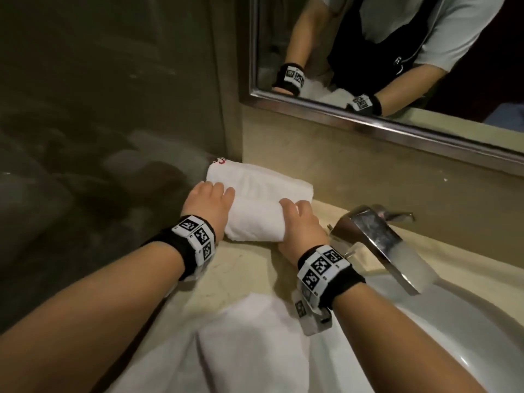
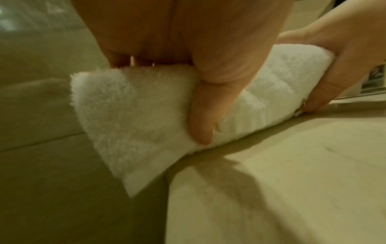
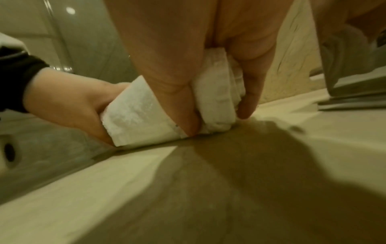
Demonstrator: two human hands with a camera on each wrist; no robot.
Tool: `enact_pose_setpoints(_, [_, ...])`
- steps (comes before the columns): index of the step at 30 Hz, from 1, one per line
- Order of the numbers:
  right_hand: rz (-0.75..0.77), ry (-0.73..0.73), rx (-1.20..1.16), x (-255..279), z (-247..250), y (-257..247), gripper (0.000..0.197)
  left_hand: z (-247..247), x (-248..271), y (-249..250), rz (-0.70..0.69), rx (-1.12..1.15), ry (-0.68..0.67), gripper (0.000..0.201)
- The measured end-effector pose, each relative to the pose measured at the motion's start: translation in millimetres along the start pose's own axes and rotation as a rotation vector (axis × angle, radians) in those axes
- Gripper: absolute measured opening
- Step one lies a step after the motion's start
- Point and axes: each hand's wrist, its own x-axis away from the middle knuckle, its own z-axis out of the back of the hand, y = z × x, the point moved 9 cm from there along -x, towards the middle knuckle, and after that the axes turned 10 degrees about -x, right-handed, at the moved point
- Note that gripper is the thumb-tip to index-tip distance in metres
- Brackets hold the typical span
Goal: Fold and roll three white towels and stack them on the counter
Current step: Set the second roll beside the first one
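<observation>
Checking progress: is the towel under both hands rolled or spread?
Rolled: the towel is a thick cylinder on the counter, its layered end showing in the right hand.

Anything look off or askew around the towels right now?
Slightly. The rolled towel held by the left hand and right hand has its left end poking past the counter edge. The unrolled towel in front droops over the sink rim. Nothing looks spilled or damaged.

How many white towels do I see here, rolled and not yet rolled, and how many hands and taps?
Rolled towels: 2, one gripped by both hands, one lying behind it.
Unrolled towels: 1.
Hands: 2, left hand, right hand.
Taps: 1.
Total: 6.
</observation>
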Motion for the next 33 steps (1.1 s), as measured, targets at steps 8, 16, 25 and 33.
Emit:
enact_pose_setpoints(8, [0.004, -0.046, 0.067, -0.4, -8.5, 3.3, 0.081, -12.3, -4.8, 6.2, -0.001, 0.059, 0.011, 0.066])
enact_pose_setpoints(16, [0.401, -0.034, 0.096, 101.8, 27.6, -38.5, 0.072, -1.1, 78.2, 0.1, 0.020, 0.336, -0.002, 0.071])
enact_pose_setpoints(25, [0.481, -0.552, 0.300, 223.1, -93.4, -20.3, 0.094, -64.1, 281.8, 62.6, -0.044, 0.377, -0.374, 0.104])
enact_pose_setpoints(33, [0.460, -0.448, 0.200, 249.8, -67.2, -5.2, 0.050, -45.0, 317.6, 120.1, 0.046, 0.547, -0.346, 0.052])
